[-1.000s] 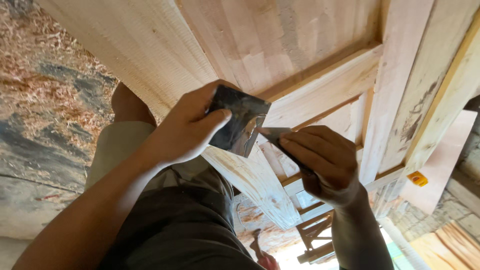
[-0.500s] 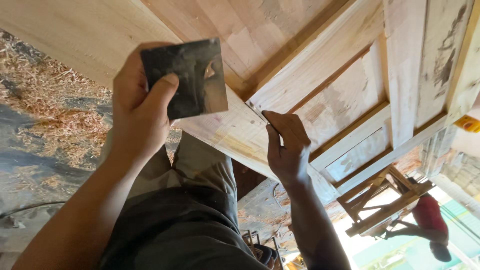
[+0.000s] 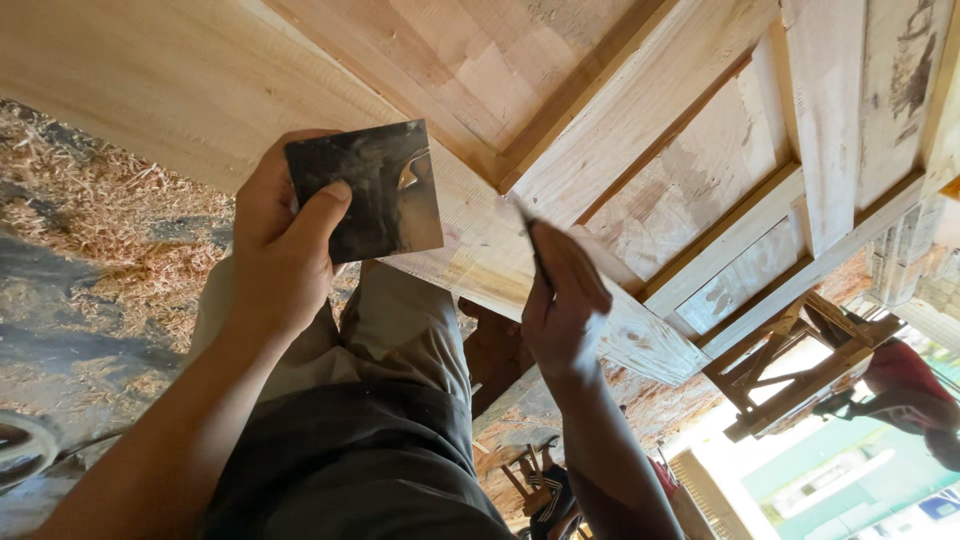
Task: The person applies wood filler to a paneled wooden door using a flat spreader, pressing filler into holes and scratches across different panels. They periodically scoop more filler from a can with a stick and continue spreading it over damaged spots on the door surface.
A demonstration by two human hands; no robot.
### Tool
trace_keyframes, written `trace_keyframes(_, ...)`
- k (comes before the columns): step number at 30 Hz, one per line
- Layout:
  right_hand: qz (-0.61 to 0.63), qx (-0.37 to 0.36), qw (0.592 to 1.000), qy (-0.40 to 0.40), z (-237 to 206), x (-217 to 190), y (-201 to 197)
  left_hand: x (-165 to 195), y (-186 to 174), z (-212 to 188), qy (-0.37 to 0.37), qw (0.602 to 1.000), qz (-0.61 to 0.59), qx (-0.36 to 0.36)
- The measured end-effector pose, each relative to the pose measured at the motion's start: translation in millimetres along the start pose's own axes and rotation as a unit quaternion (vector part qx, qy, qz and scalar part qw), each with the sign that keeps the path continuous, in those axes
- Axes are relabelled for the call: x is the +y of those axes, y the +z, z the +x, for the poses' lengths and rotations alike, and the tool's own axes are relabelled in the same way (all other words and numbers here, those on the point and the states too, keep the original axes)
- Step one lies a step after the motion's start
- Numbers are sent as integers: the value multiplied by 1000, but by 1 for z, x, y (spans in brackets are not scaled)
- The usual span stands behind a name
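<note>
My left hand (image 3: 285, 245) grips a dark square metal plate (image 3: 365, 190) smeared with pale filler, thumb pressed on its face. My right hand (image 3: 562, 300) holds a thin flat blade (image 3: 530, 235) whose tip rests against the edge of a light wooden door panel (image 3: 620, 130). The panel is made of pale boards with raised frame strips and recessed fields, and it fills the upper part of the view. Both hands are close to the panel's near edge, the plate a little to the left of the blade.
Wood shavings (image 3: 100, 230) cover the ground at the left. My legs in grey trousers (image 3: 340, 430) are below the panel. A wooden trestle (image 3: 790, 370) stands at the right, and a person in red (image 3: 915, 395) is near the right edge.
The view has swung and the plate in my left hand lifted higher and leftward. My right hand moved from beside the plate to the panel's edge with the blade.
</note>
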State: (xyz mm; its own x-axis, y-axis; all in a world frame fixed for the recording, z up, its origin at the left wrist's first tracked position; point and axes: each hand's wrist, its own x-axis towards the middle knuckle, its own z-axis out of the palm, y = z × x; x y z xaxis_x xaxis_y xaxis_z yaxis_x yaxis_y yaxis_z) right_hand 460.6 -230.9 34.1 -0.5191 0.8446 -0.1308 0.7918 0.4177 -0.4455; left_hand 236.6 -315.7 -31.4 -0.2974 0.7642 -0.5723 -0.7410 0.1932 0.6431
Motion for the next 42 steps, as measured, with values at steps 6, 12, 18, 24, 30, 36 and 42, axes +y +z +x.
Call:
trace_keyframes(6,-11,-46,999,-24,-8,-12,-3,-11,-1,-6,-22,999,46,-2)
trace_keyframes(12,208,137,949,192,-49,-15,-3,-28,38,-22,-61,997,26,45)
trace_keyframes(18,132,-98,978,130,-31,-6,-18,-20,26,-15,-100,977,-177,65)
trace_keyframes(24,88,-238,941,-223,92,8,-74,11,23,-2,50,990,131,23)
trace_keyframes(30,23,-395,820,-415,180,-30,-75,15,35,3,24,996,4,82)
trace_keyframes(36,-93,-504,737,-441,226,-13,-43,-3,22,-6,61,969,-115,211)
trace_keyframes(42,-100,-539,686,-478,221,-14,-19,-20,33,-15,73,965,-179,177)
